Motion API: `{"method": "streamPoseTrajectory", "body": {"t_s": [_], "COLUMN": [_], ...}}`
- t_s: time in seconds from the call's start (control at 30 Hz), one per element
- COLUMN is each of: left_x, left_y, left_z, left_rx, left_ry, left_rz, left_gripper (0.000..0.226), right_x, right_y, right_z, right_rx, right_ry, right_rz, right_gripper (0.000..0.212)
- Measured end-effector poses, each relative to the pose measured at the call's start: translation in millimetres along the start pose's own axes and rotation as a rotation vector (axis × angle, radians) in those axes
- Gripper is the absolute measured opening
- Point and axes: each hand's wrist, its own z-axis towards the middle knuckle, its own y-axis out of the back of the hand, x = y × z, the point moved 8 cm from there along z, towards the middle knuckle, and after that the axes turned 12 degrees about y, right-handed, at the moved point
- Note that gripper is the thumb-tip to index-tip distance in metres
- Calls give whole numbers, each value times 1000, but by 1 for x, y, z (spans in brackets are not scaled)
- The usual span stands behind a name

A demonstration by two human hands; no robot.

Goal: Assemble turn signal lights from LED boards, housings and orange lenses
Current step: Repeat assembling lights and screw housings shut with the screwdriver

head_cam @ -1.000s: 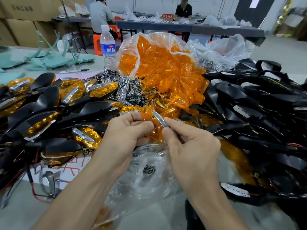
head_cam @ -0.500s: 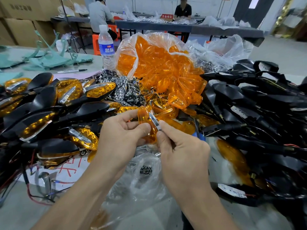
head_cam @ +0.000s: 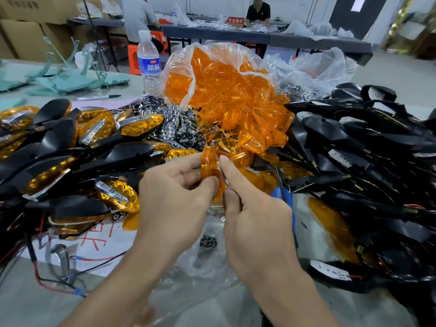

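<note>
In the head view, my two hands meet in the middle of the frame. My left hand (head_cam: 174, 197) pinches an orange lens (head_cam: 208, 161) between thumb and forefinger, and the other fingers are curled under it. The lens stands on edge, just above my knuckles. My right hand (head_cam: 254, 218) pinches a thin silvery strip (head_cam: 220, 168) against the right edge of that lens with forefinger and thumb. I cannot tell how the rest of its fingers lie, as they are tucked out of sight.

Right behind the lens, at upper centre, a clear bag of orange lenses (head_cam: 224, 90) spills open toward me. Loose ones lie at its mouth. To its left lies a heap of chrome reflector pieces (head_cam: 169, 123).

The left side of the frame is filled by a pile of finished signals (head_cam: 94, 147), black with orange faces, their red and black wires trailing to the lower left. The right side holds a pile of black housings (head_cam: 354, 142), some with white LED boards showing.

A blue-handled tool (head_cam: 283, 194) lies just right of my right hand. Crumpled clear plastic (head_cam: 200, 263) sits below my wrists.

At upper left a water bottle (head_cam: 148, 64) stands upright beside the bag, and a marker pen (head_cam: 99, 97) lies flat near it. Across the top, two people sit at a far table (head_cam: 306, 40) that carries a red sign (head_cam: 235, 20).
</note>
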Motion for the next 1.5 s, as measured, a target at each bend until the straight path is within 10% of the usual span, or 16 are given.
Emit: {"method": "streamPoseTrajectory", "body": {"t_s": [0.37, 0.77, 1.5], "left_x": [19, 29, 6], "left_y": [2, -4, 11], "left_z": [10, 17, 16], "left_rx": [65, 218, 64], "left_ry": [183, 376, 143], "left_rz": [-198, -564, -71], "left_gripper": [25, 16, 27], "right_x": [-19, -15, -75], "right_y": [-17, -28, 61], "right_z": [-2, -1, 9], "right_rx": [99, 222, 68], "right_ry": [-8, -414, -468], "right_rz": [214, 1117, 751], "right_gripper": [37, 18, 7]}}
